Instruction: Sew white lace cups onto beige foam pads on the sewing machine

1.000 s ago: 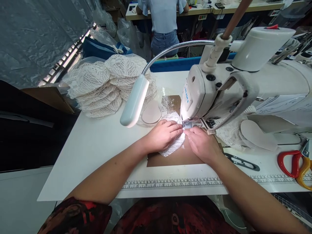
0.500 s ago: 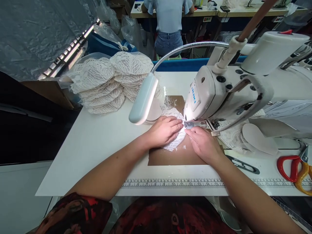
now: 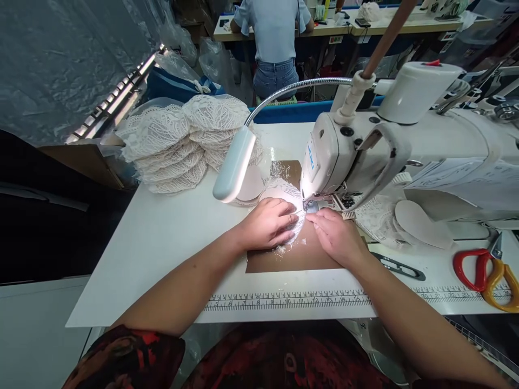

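Observation:
My left hand (image 3: 271, 224) lies flat with its fingers a little apart on a white lace piece (image 3: 280, 189), pressing it to the machine bed. My right hand (image 3: 334, 232) has its thumb and fingertips together at the right edge of this piece, close to the presser foot. Under the head of the white sewing machine (image 3: 322, 156), the lace piece reaches the needle area, where the fingertips hide some detail. Beneath it is a brown sheet (image 3: 300, 259) on the table.
Stacked lace pieces (image 3: 166, 146) stand at the back left. A lamp (image 3: 235, 165) hangs over smooth pale pieces (image 3: 249, 186). To the right are more lace (image 3: 375, 216), a dark thin tool (image 3: 399, 267) and scissors (image 3: 482, 270). A ruler strip (image 3: 284, 301) runs along the front edge. Another person (image 3: 278, 38) sits beyond.
The lace piece has turned at the presser foot, with more of it showing behind my left hand and less in front. My left hand has shifted slightly; the whole view has moved a little.

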A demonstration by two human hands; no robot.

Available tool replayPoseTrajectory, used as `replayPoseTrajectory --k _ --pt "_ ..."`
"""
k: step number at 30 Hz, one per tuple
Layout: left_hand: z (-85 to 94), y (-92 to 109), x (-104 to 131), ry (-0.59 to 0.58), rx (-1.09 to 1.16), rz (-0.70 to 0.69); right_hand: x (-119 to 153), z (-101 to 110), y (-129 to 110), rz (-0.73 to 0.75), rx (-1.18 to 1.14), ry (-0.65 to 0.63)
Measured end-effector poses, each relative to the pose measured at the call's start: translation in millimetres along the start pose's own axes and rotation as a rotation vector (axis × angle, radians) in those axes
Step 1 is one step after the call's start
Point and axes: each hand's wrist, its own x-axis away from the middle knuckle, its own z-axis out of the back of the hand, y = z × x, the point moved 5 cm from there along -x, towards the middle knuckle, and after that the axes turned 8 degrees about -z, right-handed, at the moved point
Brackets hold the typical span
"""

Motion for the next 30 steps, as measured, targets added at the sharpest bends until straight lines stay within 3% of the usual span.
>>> replayPoseTrajectory --k 8,16,22,26,30 --pt "-2.7 -3.1 -4.0 0.048 0.073 0.086 1.2 2.7 -1.2 0.022 -0.015 0.012" --pt "0.1 -7.5 -7.6 -0.036 0.198 0.157 0.6 -1.8 -2.8 0.001 0.099 -0.064" --pt "3.7 -5.8 -3.2 0.002 0.23 0.075 1.5 -6.5 -8.0 0.029 0.287 -0.16" --pt "1.5 2.2 -0.6 -0.035 0.153 -0.049 4.8 -6.6 -8.8 0.031 0.323 -0.173" --pt "-0.4 5.3 1.8 -0.066 0.1 -0.074 8.0 -6.0 -9.1 0.021 0.343 -0.15"
